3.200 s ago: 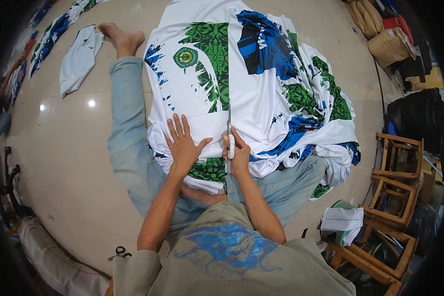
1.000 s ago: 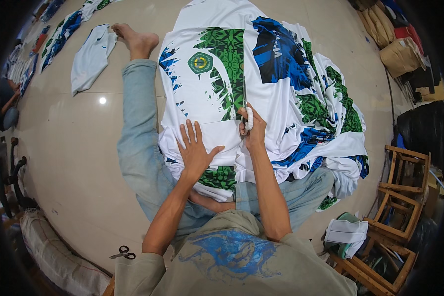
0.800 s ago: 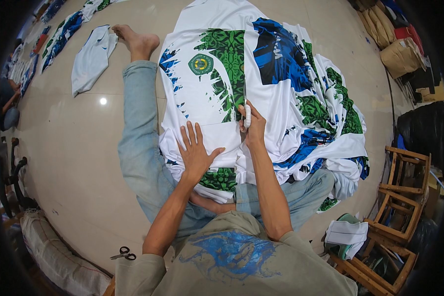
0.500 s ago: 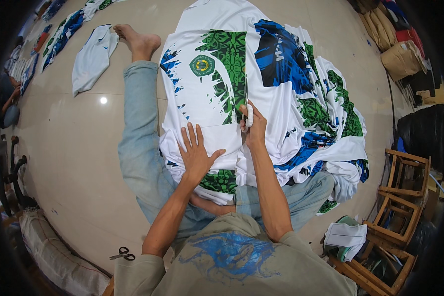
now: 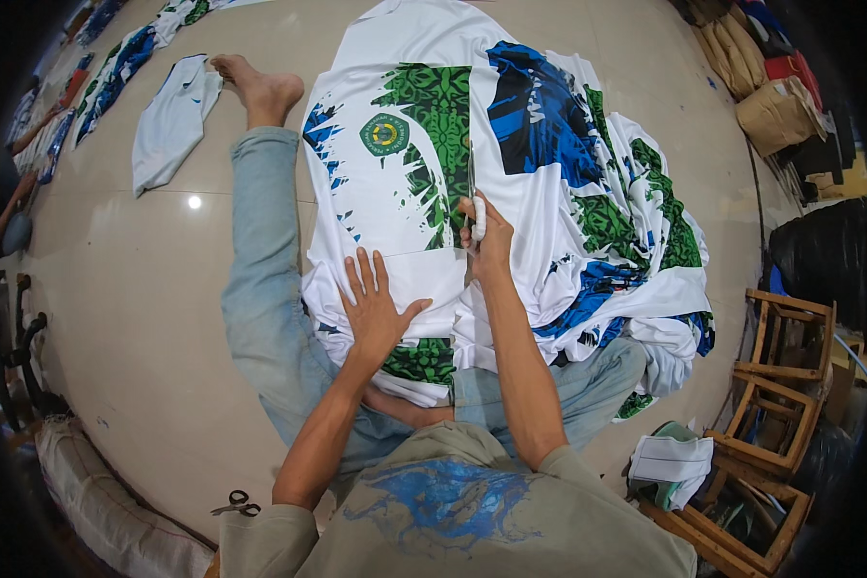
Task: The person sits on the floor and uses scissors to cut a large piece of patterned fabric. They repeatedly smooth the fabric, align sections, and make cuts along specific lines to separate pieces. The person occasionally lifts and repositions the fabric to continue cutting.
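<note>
A pile of white fabric panels (image 5: 395,222) printed with green and blue patterns lies across my lap and the floor ahead. My left hand (image 5: 376,310) rests flat on the top panel, fingers spread, pressing it down. My right hand (image 5: 489,246) is farther out, closed around a small white-handled cutter (image 5: 478,214) whose blade sits on the line between the green-printed panel and the blue-printed one. My left leg in jeans (image 5: 260,250) stretches out beside the pile, foot bare.
Scissors (image 5: 236,503) lie on the tiled floor at my lower left, next to a white sack (image 5: 106,506). A loose white panel (image 5: 169,116) lies at the far left. Wooden stools (image 5: 780,366) and folded cloth (image 5: 669,460) stand at the right, with brown bags (image 5: 775,106) beyond.
My right hand has slid the cutter away from me along the fabric, from beside my left hand to well ahead of it. My left hand has stayed flat.
</note>
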`<state>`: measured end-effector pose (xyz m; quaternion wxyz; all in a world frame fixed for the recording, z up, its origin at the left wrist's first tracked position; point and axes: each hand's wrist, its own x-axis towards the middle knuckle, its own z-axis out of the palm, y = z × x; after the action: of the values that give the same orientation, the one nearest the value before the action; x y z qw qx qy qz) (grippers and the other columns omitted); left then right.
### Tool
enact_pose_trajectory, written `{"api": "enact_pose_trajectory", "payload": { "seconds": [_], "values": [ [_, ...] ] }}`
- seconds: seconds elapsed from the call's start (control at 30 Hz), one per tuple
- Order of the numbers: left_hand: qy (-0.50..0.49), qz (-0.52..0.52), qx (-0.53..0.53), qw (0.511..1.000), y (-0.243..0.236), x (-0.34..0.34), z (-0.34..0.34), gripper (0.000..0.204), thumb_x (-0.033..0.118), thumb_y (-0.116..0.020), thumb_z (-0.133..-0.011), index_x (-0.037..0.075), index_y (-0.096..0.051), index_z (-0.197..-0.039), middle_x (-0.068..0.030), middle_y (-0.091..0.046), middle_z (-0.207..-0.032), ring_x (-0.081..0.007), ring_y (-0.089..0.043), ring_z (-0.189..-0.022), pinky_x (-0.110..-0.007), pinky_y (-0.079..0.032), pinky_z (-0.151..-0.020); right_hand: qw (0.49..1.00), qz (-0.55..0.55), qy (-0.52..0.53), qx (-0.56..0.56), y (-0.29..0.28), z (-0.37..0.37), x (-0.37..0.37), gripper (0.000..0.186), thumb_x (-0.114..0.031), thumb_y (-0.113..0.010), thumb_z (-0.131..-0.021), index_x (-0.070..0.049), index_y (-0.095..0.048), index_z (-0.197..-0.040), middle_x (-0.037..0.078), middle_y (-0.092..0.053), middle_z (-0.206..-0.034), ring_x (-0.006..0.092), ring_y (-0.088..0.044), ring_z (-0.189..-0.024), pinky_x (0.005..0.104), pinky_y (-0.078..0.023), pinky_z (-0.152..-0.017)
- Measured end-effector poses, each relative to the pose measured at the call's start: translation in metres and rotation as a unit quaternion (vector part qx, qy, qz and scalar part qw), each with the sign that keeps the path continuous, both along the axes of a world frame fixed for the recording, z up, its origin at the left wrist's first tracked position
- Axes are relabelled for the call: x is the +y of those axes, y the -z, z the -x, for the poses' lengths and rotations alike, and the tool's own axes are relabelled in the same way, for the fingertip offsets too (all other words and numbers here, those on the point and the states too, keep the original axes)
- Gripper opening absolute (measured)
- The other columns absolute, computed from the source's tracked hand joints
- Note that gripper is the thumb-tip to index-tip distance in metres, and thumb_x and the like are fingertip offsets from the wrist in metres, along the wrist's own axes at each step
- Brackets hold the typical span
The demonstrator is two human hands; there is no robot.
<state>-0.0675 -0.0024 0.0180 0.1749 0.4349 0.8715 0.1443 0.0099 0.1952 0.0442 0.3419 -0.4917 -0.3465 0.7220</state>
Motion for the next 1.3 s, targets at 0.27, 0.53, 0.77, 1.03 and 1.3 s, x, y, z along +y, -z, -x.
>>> {"api": "enact_pose_trajectory", "payload": {
  "seconds": [0.27,0.53,0.77,1.03,1.3],
  "values": [
    [0.002,0.005,-0.003,1.0,0.001,0.0,-0.001,0.122,0.073,-0.062,-0.076,0.0,-0.005,-0.154,-0.0228,0.005,-0.161,-0.0425,0.007,-0.148,-0.072,-0.01,-0.108,0.999,-0.026,-0.018,-0.003,0.008,0.005,0.011,0.042,-0.007,-0.064,-0.087,-0.004,-0.061,-0.129,0.004,-0.071,-0.084,0.0068,-0.051,-0.048,0.0201,-0.037,-0.041],
    [0.001,0.022,-0.01,1.0,-0.004,0.002,0.0,0.122,0.073,-0.061,-0.076,-0.001,-0.005,-0.154,-0.0229,0.005,-0.161,-0.042,0.007,-0.148,-0.07,-0.01,-0.109,0.999,-0.001,0.0,0.034,0.003,0.009,0.022,0.041,-0.005,-0.057,-0.089,-0.003,-0.059,-0.13,0.007,-0.071,-0.089,0.0082,-0.052,-0.048,0.0213,-0.037,-0.04],
    [0.0,0.025,0.001,1.0,-0.002,0.002,0.0,0.122,0.075,-0.06,-0.075,0.0,-0.006,-0.154,-0.0223,0.005,-0.161,-0.0415,0.006,-0.148,-0.07,-0.009,-0.11,0.999,-0.022,-0.021,0.022,0.015,0.017,0.036,0.043,-0.005,-0.054,-0.09,-0.002,-0.056,-0.133,0.01,-0.072,-0.099,0.0097,-0.053,-0.049,0.0221,-0.039,-0.041],
    [-0.01,0.015,0.0,1.0,-0.001,0.003,0.0,0.12,0.072,-0.064,-0.074,0.002,-0.009,-0.155,-0.0201,0.003,-0.162,-0.0401,0.005,-0.149,-0.068,-0.012,-0.11,0.999,-0.014,-0.014,0.03,0.017,0.02,0.044,0.038,-0.02,-0.06,-0.095,-0.004,-0.059,-0.13,0.008,-0.071,-0.092,0.0094,-0.052,-0.049,0.0213,-0.037,-0.04],
    [-0.012,0.029,-0.01,0.999,-0.007,0.003,-0.001,0.12,0.07,-0.066,-0.074,0.002,-0.008,-0.155,-0.0205,0.003,-0.162,-0.0402,0.004,-0.149,-0.067,-0.011,-0.111,0.999,-0.039,-0.034,0.011,0.026,0.028,0.056,0.038,-0.014,-0.058,-0.094,-0.005,-0.059,-0.131,0.008,-0.071,-0.094,0.0097,-0.053,-0.053,0.021,-0.041,-0.043]
  ]
}}
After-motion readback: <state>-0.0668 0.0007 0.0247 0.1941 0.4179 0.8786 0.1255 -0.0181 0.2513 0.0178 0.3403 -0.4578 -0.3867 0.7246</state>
